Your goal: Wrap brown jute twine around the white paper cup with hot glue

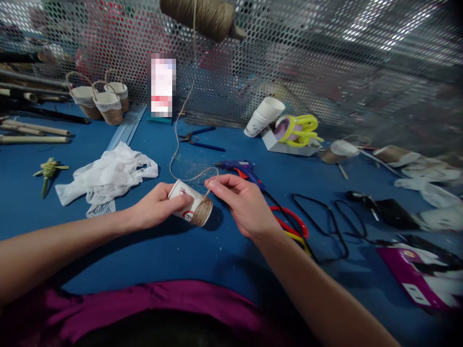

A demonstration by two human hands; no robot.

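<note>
A white paper cup (186, 195) with printed marks lies tilted in my left hand (164, 205), whose fingers are closed round its side. Twine (203, 212) is wound in close rows round one end of the cup. Between thumb and fingertips, my right hand (238, 200) pinches the running strand close beside the wound part. From there the strand loops over the table and rises to a big twine spool (202, 17) hanging on the perforated metal panel. Just beyond my right hand lies a blue glue gun (237, 166).
White lace (108, 176) and finished-looking twine baskets (108, 108) are at the left. Blue-handled pliers (202, 137), stacked paper cups (265, 115) and a box (289, 144) with yellow-handled scissors (302, 130) stand farther back. Black cables (325, 217) lie at the right.
</note>
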